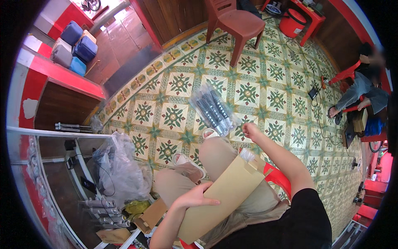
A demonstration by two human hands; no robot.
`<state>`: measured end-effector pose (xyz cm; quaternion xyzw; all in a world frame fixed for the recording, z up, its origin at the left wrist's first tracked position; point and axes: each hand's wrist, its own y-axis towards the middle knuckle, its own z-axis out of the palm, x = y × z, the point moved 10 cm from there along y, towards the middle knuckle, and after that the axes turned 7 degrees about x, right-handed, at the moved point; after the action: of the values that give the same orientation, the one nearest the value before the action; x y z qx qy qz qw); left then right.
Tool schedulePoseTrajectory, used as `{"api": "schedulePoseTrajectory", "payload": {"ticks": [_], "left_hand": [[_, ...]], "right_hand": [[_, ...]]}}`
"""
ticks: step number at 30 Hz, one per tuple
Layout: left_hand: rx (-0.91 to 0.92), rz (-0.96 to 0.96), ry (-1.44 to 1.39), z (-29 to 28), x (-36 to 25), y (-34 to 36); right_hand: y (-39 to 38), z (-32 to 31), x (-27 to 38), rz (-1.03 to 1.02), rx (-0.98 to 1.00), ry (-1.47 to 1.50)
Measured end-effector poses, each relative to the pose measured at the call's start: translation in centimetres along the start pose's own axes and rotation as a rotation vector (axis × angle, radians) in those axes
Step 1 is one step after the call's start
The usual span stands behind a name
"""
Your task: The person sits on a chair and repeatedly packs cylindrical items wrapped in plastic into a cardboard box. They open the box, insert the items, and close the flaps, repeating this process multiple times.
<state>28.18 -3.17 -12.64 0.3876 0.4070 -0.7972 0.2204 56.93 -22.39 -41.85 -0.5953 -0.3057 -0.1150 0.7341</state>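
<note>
A long brown cardboard box [228, 195] lies slantwise across my lap. Its far end is open, with flaps standing up and clear plastic [248, 155] poking out. My left hand [198, 196] grips the box along its left edge, thumb stretched over the upper face. Ahead of my knees, several shock absorbers [213, 108] with black springs and silver ends lie side by side on the floor in clear plastic wrap. My right hand [250, 130] hangs just right of their near end, apart from them, fingers curled in; whatever they may hold is hidden.
At left stands a glass-sided case [62, 166] beside a heap of clear plastic bags [124, 166] and an opened carton [151, 216]. A brown plastic chair [236, 25] stands ahead. Another person [360, 91] sits far right near cables. A red bucket [292, 23] stands beyond.
</note>
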Motion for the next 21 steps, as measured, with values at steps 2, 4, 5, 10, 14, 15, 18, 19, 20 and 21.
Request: {"api": "schedulePoseTrajectory", "payload": {"ticks": [2,4,5,10,14,15,18,19,20,21], "left_hand": [[0.005,-0.016,-0.065,-0.7,-0.3,-0.3],[0.032,-0.049,-0.037,-1.5,0.2,-0.3],[0.040,-0.066,-0.027,-1.9,0.5,-0.4],[0.173,-0.159,-0.004,-3.4,0.2,-0.1],[0.263,-0.209,-0.053,-4.0,0.8,-0.2],[0.263,-0.173,-0.075,-4.1,0.8,-0.2],[0.327,-0.120,-0.146,-4.6,1.1,-0.2],[0.394,-0.152,-0.186,-4.9,0.8,-0.1],[0.462,-0.183,-0.225,-4.9,0.8,0.0],[0.461,-0.168,-0.240,-5.1,0.9,0.2]], "right_hand": [[1.8,0.9,-0.4,-0.024,-0.058,-0.436],[5.3,1.3,-0.2,-0.144,-0.045,-0.900],[6.8,2.3,-0.1,-0.206,-0.020,-1.135],[13.5,6.0,-3.1,-0.241,-0.010,-1.167],[16.6,7.8,-6.0,-0.307,0.017,-1.104],[17.1,7.9,-6.8,-0.289,0.004,-1.124],[19.3,7.6,-8.2,-0.244,-0.023,-1.150],[20.1,7.5,-8.6,-0.220,-0.015,-1.131],[20.9,7.3,-9.0,-0.197,-0.009,-1.111],[21.8,6.8,-9.1,-0.163,-0.048,-1.127]]}}
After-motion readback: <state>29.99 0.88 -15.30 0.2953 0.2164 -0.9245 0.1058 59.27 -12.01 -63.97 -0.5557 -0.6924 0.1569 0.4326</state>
